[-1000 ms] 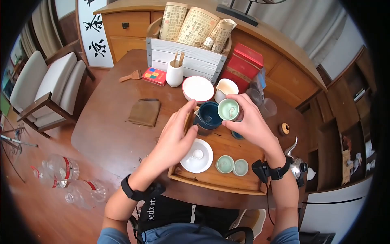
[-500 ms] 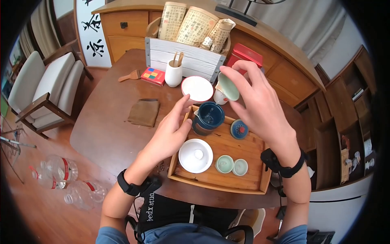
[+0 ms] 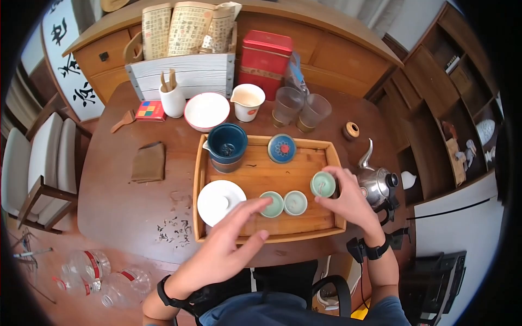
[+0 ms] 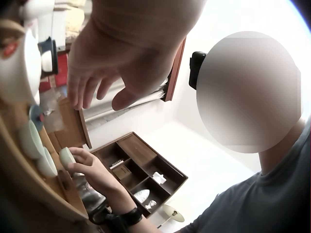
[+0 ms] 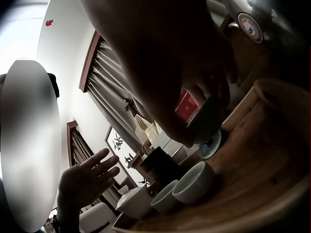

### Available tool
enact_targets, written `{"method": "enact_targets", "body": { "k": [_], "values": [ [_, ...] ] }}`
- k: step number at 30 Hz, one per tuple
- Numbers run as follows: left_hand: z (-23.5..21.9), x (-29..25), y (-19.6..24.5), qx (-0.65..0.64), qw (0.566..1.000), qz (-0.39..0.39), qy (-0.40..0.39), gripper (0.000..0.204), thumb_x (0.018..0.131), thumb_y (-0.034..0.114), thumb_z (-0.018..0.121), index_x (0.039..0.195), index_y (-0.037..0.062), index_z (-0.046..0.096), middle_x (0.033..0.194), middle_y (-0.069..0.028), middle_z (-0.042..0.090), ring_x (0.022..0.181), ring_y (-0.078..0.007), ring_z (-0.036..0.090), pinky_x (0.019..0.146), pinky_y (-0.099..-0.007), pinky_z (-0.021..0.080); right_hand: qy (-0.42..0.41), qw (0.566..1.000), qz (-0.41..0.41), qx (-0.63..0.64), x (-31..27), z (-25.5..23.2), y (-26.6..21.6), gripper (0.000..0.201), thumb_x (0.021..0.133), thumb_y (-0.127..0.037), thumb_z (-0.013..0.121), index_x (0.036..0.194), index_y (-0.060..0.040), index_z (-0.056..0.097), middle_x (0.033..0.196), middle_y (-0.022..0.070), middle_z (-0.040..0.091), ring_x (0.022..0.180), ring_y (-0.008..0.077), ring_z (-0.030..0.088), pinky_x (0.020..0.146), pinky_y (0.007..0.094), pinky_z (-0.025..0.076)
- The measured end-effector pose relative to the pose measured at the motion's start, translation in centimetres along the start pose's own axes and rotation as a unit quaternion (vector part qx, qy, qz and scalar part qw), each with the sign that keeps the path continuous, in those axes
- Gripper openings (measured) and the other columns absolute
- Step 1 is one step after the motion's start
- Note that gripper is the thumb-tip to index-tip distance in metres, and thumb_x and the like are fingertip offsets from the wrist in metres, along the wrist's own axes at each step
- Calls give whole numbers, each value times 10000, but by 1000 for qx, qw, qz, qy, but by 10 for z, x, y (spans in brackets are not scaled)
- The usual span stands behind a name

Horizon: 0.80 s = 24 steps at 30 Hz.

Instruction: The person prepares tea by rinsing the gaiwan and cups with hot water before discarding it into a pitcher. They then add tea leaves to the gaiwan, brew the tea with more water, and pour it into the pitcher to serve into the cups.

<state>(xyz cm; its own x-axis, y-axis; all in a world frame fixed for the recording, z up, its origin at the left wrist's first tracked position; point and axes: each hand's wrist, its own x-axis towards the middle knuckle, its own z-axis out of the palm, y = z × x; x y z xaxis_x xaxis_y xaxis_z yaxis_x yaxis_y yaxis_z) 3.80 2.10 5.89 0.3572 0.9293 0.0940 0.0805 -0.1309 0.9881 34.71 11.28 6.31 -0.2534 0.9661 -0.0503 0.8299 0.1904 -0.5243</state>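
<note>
My right hand (image 3: pixel 350 199) pinches a small pale green teacup (image 3: pixel 321 186) between thumb and fingers, over the right part of the wooden tray (image 3: pixel 340 157). Two matching cups, a middle one (image 3: pixel 295 203) and a left one (image 3: pixel 275 205), stand side by side in the tray. With fingers loosely extended, my left hand (image 3: pixel 225 244) hovers over the tray's front edge and holds nothing. Near it is a white lidded bowl (image 3: pixel 209 204). At the tray's back left stands a dark blue pot (image 3: pixel 227 142) with dark bits inside; its patterned blue lid (image 3: pixel 281 148) lies to the right.
Behind the tray stand a white bowl (image 3: pixel 207 111), a white pitcher (image 3: pixel 248 104) and clear cups (image 3: pixel 312 112). A metal kettle (image 3: pixel 375 185) is just right of my right hand. A folded brown cloth (image 3: pixel 148 162) and scattered tea leaves (image 3: pixel 174 231) lie left.
My right hand has brought the teacup from a tilted position above the white pitcher down to the tray's right side, now nearly upright. My left hand has moved back from the blue pot toward the tray's front.
</note>
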Motion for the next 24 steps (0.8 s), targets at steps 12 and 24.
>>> {"method": "enact_targets", "body": {
  "k": [12, 24],
  "values": [
    [28, 21, -25, 7, 999, -44, -21, 550, 1044, 53, 642, 1567, 49, 472, 1567, -128, 546, 1439, -253, 533, 1204, -423, 420, -39, 982, -168, -81, -12, 19, 25, 640, 772, -273, 885, 1308, -37, 626, 1255, 152, 653, 1300, 349, 526, 1136, 455, 349],
    [31, 24, -28, 10, 999, -39, -2, 552, 1046, 41, 636, 1572, 45, 469, 1576, -125, 539, 1442, -242, 528, 1198, -420, 431, -81, 976, -199, -30, 13, 37, 10, 634, 765, -290, 890, 1305, -65, 646, 1195, 122, 648, 1217, 327, 560, 1115, 459, 352]
  ]
}}
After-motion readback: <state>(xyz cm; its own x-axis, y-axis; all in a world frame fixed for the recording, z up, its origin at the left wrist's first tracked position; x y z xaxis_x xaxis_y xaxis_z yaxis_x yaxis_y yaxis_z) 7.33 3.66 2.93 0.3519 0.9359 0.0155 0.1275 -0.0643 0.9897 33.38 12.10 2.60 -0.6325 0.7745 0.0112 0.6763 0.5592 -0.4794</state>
